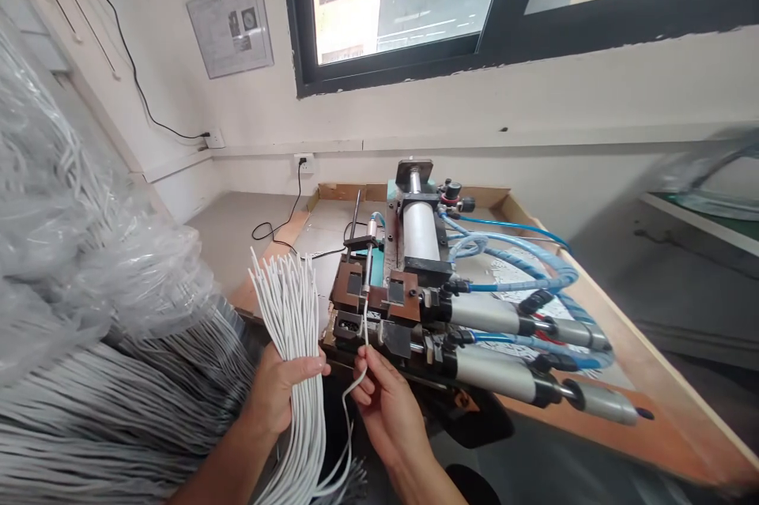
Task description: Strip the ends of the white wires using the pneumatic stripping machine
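Single white cable [363, 331]: you pinch it in your right hand [387, 404], thumb and forefinger closed narrowly on it just below the machine's front. Its free end rises straight up into the gap between the metal blocks of the pneumatic machine [409, 284]; whether the tip touches anything inside cannot be told. Below your fingers the cable loops down and back toward the rest.

Cable bundle [293, 307]: your left hand [281, 390] is wrapped around it in a full fist, thumb across the front. The cut ends fan out upward above the hand, left of the machine and just beside it (ends uneven in height). The lower lengths hang past your wrist and out of the bottom of the view.

Machine: a white upright cylinder [420, 230] stands at the back, two silver air cylinders [522, 378] lie along the right side, and blue air hoses [510, 252] loop above them. It sits on a brown board [664, 410] that forms the bench top.

Further left: a large heap of white cables [88, 426], partly under a clear plastic bag [71, 236]. Behind: a white wall with a posted sheet [231, 24], a wall socket [303, 163] with a black lead running down to the bench, and a dark-framed window [474, 7].
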Tool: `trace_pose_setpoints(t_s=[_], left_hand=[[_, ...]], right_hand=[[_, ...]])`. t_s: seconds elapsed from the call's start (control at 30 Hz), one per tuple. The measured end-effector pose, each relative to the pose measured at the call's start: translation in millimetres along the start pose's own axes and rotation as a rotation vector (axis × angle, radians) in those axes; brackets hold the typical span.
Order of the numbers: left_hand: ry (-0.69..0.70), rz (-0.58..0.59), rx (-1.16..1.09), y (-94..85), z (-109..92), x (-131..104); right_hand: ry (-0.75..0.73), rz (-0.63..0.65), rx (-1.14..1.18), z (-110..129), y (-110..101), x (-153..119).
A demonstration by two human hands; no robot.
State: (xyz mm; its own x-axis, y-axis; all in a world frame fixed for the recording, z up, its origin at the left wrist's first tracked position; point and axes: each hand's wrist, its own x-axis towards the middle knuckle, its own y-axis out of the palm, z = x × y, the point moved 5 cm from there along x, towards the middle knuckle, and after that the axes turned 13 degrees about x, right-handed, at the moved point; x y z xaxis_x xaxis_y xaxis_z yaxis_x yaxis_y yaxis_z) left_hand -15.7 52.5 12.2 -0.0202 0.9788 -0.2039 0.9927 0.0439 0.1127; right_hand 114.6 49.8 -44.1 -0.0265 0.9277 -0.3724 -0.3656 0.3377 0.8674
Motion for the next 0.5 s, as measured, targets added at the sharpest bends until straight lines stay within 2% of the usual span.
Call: trace_pose_setpoints(t_s=[0.27,0.43,0.5], left_hand=[[-0.017,-0.003,0.008,4.1,4,-6],[0.034,0.065,0.053,15.3,11,-11],[0.060,0.108,0.075,20.0,12,-13]], right_hand=[[0.041,-0.008,0.003,0,1,0],[-0.131,0.142,-0.312,9,11,-13],[-0.141,0.204,-0.435,8,15,-18]])
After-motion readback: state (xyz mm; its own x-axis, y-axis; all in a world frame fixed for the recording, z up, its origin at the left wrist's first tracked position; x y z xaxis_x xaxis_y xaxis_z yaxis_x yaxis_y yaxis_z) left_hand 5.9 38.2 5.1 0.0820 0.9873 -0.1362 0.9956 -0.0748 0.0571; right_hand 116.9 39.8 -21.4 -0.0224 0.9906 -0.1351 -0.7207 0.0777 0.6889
